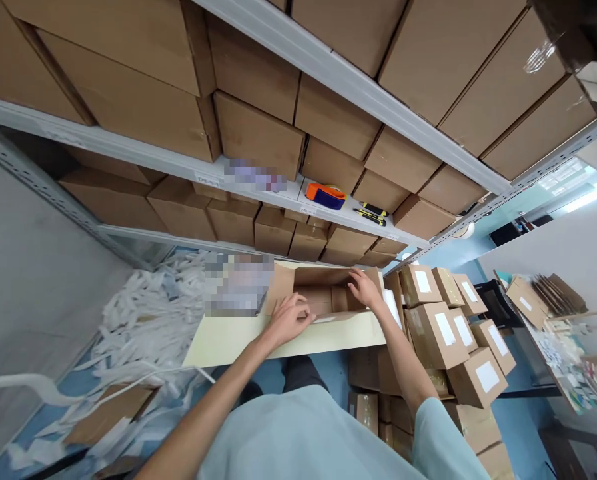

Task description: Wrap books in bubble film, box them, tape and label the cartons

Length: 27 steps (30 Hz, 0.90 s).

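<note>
An open cardboard box [339, 299] sits on a pale yellow tabletop [238, 343] in front of me, its inside showing brown walls with no contents visible. My left hand [292, 316] rests at the near left corner of the box, fingers loosely bent and apart. Over the right end is my right hand [364, 288], its fingers spread and reaching to the inner side near the far right corner. To the left of the box a blurred-out flat item [241, 287] lies on the tabletop.
Shelves [358, 87] packed with cardboard boxes rise behind the table. An orange and blue tape dispenser [327, 195] and yellow-black utility knives [372, 215] lie on one shelf. Labelled cartons [437, 333] are stacked at right. White scrap strips [143, 313] cover the floor at left.
</note>
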Motion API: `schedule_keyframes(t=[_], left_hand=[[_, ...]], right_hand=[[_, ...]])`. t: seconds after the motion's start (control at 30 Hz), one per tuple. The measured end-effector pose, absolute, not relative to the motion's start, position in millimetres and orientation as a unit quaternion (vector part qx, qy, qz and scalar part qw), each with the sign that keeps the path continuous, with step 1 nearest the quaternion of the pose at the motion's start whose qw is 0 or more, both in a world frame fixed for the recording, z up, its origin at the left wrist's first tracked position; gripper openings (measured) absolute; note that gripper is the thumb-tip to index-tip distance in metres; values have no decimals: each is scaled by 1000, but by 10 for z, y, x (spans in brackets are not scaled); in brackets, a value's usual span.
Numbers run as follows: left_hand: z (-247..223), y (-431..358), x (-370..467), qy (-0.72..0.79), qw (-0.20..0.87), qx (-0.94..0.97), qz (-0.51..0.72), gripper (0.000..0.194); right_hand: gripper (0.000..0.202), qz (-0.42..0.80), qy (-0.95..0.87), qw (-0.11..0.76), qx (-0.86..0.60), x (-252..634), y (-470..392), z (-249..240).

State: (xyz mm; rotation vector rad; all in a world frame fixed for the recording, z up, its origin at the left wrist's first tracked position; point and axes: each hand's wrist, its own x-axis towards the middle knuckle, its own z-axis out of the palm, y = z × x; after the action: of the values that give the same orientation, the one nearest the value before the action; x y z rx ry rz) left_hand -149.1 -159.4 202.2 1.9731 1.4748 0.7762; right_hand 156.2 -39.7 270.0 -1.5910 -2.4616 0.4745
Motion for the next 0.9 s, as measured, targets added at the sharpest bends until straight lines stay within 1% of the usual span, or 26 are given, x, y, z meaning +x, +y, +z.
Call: schedule_keyframes(t=[0.03,0.07,0.17,0.2,0.33,0.4,0.47,0.57,0.63,0.8,0.9], left_hand=[[1926,-1650,-1513,551,274,737,281,32],[1832,-1699,-1532,555,271,738,271,31],[1612,-1784,-1565,570,257,743,239,56],[1567,-1794,-1564,572,252,745,232,56],[1481,-1809,-1494,576,233,747,234,37],[1455,-1818,-1429,585,223,740,247,33],[1428,-1825,-1359,597,210,731,256,31],[1402,-1814,-1275,618,192,716,260,32],[1401,-1793,-1242,626,188,709,264,33],[1459,-1775,-1215,639,191,694,270,33],[1528,-1832,-1256,618,217,706,271,33]], right_hand=[[51,150,-829,80,-533,1546,-319,2693],[52,142,-831,73,-532,1522,-237,2684],[57,123,-837,40,-531,1414,13,2647],[60,118,-838,24,-532,1371,88,2630],[70,103,-834,-49,-540,1199,302,2539],[74,93,-828,-82,-547,1121,355,2478],[70,81,-819,-114,-556,1053,379,2410],[48,76,-805,-154,-568,989,381,2312],[39,78,-800,-167,-571,977,376,2263],[38,74,-799,-167,-573,990,359,2240],[39,68,-802,-152,-573,973,301,2259]])
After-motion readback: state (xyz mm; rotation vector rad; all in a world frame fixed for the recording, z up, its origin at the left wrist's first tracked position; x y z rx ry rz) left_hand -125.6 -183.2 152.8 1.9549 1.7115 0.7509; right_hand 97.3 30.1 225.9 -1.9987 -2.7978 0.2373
